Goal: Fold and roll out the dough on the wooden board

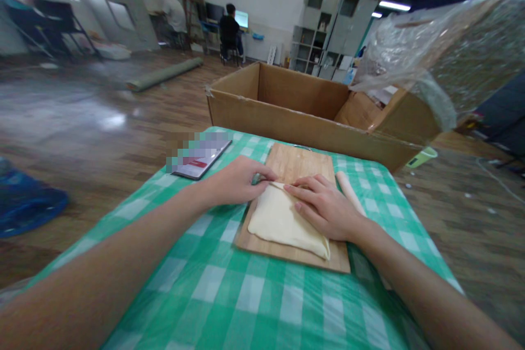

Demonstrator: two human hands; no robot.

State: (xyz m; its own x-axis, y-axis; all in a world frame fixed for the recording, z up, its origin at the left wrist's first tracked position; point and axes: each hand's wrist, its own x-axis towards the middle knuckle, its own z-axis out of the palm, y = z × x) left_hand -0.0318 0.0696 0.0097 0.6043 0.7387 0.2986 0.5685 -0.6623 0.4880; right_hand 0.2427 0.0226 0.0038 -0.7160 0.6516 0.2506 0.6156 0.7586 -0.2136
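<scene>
A pale, folded sheet of dough [283,216] lies on a wooden cutting board [301,161]. At its far left corner, my left hand [241,180] pinches the edge between thumb and fingers. My right hand [328,205] lies over the dough's right side, fingers stretched out along the far edge and fingertips close to the left hand's pinch. Part of the dough is hidden under the right palm. Just right of the board rests a rolling pin [348,190], partly covered by my right hand and forearm.
A green-and-white checked cloth [221,295] covers the table. At its far left lies a tablet [203,158]. Behind the table stands a large open cardboard box [287,112], with plastic-wrapped material [463,44] at its right. People sit in the background; a rolled mat [166,74] lies on the floor.
</scene>
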